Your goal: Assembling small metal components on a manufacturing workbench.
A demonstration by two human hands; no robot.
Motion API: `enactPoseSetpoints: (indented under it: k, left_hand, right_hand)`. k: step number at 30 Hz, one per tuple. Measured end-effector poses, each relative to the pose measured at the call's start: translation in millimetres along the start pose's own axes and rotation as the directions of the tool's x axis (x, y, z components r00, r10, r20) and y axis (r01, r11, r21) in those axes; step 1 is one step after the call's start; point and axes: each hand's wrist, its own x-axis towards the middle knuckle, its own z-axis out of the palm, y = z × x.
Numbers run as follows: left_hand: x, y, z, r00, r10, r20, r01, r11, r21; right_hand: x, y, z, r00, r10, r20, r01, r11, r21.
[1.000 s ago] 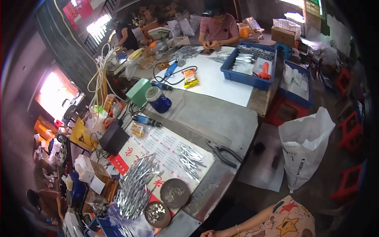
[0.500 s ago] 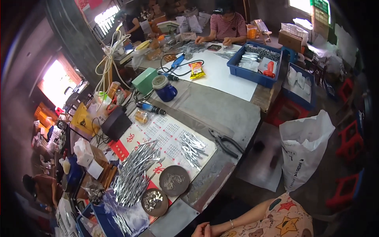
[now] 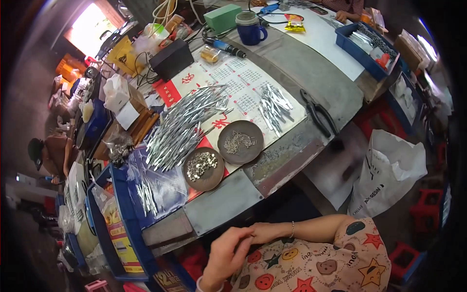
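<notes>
Our left hand point(image 3: 226, 250) has its fingers loosely bent and released, overlapping our right hand point(image 3: 265, 232), whose fingers' state we cannot tell. From them, the brown dish point(image 3: 206, 184) of metal discs point(image 3: 202, 165) sits at eleven o'clock, pliers point(image 3: 310, 102) at one.

passage: table edge point(image 3: 292, 168) between right bowl point(image 3: 243, 156) and pliers point(image 3: 311, 102) | obstacle: left bowl point(image 3: 206, 184) before rod pile point(image 3: 182, 130)

Bowls point(image 3: 243, 159) are showing brown; rods point(image 3: 187, 126) are gleaming silver; the peach garment point(image 3: 316, 254) is displaying stars — red, orange, green.
</notes>
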Motion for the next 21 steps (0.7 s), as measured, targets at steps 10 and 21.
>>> enactPoseSetpoints:
  k: [10,21]
  left_hand:
    - [115,12,-13,0.981,0.194,-0.001,-0.192,0.970,0.146]
    - [297,-24,28,0.997,0.065,0.053,-0.082,0.880,0.467]
  right_hand:
    - [-3,-7,-11,0.993,-0.001,0.119,-0.008,0.997,0.076]
    - [-12,-9,-35,0.996,-0.055,0.071,0.041,0.983,0.178]
